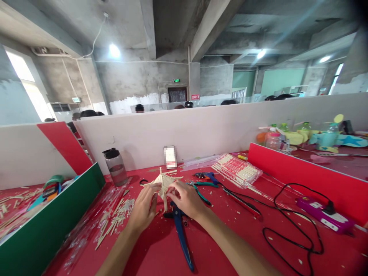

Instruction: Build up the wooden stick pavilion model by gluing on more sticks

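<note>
A small roof-like model made of thin wooden sticks (162, 183) stands between my hands, pointed at the top. My left hand (147, 201) grips its left side with the fingers bent round the edge. At the right side my right hand (184, 196) pinches the model between thumb and fingers. Just below lies a cutter with long blue handles (181, 234), its head partly hidden by the model and my right hand. Beyond my right hand rest teal-handled pliers (202, 193) and a blue hot glue gun (208, 177).
Packed wooden sticks (237, 168) lie at the back right. Cut sticks and scraps (116, 218) litter the left. A water bottle (115, 166) and a phone (170, 157) stand by the white partition (201, 130). A black cable (290, 211) runs to a purple power strip (324, 214).
</note>
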{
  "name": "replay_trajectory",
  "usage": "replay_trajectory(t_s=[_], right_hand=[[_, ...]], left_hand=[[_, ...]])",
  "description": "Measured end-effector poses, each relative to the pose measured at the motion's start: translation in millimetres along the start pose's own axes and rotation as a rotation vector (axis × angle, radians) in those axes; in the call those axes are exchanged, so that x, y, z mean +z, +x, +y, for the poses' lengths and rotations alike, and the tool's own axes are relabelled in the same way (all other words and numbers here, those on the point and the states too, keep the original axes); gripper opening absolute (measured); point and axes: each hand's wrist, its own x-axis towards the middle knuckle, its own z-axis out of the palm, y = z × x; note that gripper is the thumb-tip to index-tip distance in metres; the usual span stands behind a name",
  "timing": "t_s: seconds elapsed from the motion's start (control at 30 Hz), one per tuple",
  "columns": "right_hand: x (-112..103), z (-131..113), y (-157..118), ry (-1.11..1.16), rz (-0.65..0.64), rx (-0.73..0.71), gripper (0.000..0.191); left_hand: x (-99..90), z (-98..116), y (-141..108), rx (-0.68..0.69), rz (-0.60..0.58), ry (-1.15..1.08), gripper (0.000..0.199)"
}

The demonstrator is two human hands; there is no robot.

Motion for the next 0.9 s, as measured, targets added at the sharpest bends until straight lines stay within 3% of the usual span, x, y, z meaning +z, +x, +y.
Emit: replay_trajectory(t_s=[0.33, 0.47, 0.7, 0.9], right_hand=[[5.7, -3.5, 0.6, 0.04, -0.024, 0.024, 0.013], [3.2, -4.4, 0.7, 0.149, -0.02, 0.067, 0.018], [11.3, 5.7, 0.3, 0.251, 0.001, 0.179, 0.018], [14.7, 6.6, -1.0, 0.307, -0.019, 0.206, 0.053]], left_hand=[[2.7, -5.6, -3.1, -0.061, 0.012, -0.087, 0.02], [-2.1, -6.4, -4.0, -0.255, 0.069, -0.227, 0.022], [0.9, -10.0, -2.0, -0.538, -0.077, -0.477, 0.055], [10.0, -14.9, 6.0, -0.745, -0.104, -0.619, 0.064]])
